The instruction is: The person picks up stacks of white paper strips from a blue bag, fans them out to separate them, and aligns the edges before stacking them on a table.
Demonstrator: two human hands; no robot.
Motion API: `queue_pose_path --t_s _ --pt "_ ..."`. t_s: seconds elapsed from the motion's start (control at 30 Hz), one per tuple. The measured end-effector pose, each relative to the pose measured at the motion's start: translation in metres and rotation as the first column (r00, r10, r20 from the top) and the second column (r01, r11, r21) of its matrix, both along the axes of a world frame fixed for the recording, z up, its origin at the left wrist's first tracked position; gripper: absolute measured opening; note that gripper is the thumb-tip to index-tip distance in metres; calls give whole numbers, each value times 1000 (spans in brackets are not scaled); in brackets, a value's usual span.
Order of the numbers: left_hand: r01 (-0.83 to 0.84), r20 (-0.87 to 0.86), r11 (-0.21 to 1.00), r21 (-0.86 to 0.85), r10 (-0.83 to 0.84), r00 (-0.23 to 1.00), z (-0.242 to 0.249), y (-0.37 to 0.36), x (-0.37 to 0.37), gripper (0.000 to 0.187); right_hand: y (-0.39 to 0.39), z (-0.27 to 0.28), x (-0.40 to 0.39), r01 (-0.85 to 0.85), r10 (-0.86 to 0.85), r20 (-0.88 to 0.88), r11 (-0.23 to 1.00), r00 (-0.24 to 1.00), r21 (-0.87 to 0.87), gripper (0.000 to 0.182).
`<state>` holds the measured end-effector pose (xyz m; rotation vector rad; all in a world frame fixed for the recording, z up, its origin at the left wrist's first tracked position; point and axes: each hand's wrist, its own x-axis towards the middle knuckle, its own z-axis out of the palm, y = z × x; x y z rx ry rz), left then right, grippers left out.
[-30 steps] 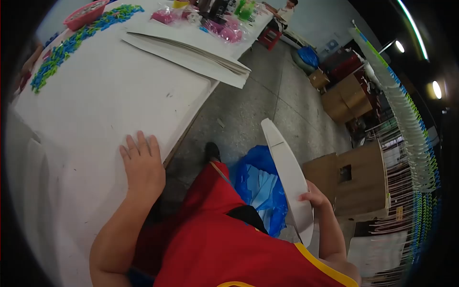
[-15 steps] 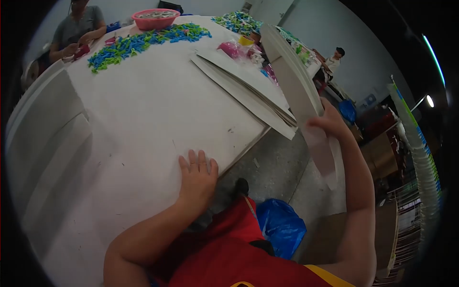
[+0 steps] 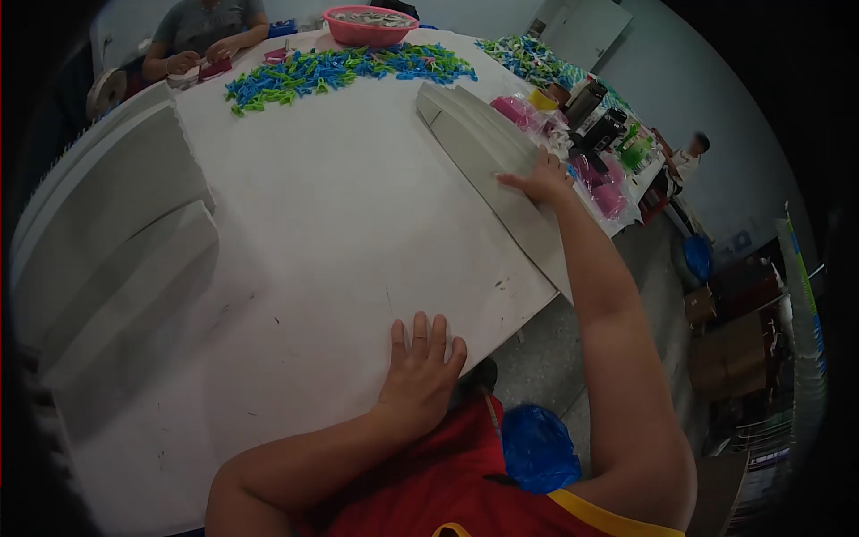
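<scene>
My left hand (image 3: 420, 371) lies flat on the white table (image 3: 304, 242) near its front edge, fingers spread, with nothing in it. At the right side of the table, a stack of pale grey sheets (image 3: 483, 148) lies slanted along the edge. My right hand (image 3: 544, 182) rests on top of these sheets, thumb and fingers apart. Some of the sheets curve up at their far end. More large grey sheets (image 3: 125, 242) stand or lie in a curved pile on the left side of the table.
Blue and green clips (image 3: 349, 70) lie heaped at the back, beside a pink basin (image 3: 369, 29). A co-worker (image 3: 210, 40) sits at the back left. Black bottles (image 3: 604, 130) and pink packets (image 3: 608, 199) are at the right. A blue bag (image 3: 540, 447) is below.
My right hand has brought the raised sheet down onto the other sheets and has opened from its hold. The view has shifted, and my left hand is still flat on the table.
</scene>
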<state>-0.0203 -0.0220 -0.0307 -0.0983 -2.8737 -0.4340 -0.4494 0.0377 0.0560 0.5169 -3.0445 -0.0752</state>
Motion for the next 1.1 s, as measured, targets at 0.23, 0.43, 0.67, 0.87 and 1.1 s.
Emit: queue_pose_path --t_s 0.23,0.43,0.67,0.87,1.1 --pt "5 21 1000 -5 -5 1000 3 1 1 63 22 -11 5 -170 173 -125 985 977 39 134" --pt "-18 -39 999 -32 17 999 -8 3 -2 65 108 -19 35 -283 226 -418 956 880 -80 99" --pt "35 -23 997 -66 -37 999 -3 4 1 70 273 -90 227 -183 -39 -283 675 958 -715 35" --pt "41 69 998 -38 -38 997 10 1 2 80 378 -211 436 495 -176 789 850 589 -179 94" --pt "-19 98 978 -209 41 994 10 6 2 88 413 -171 537 760 -72 997 647 -14 58 123"
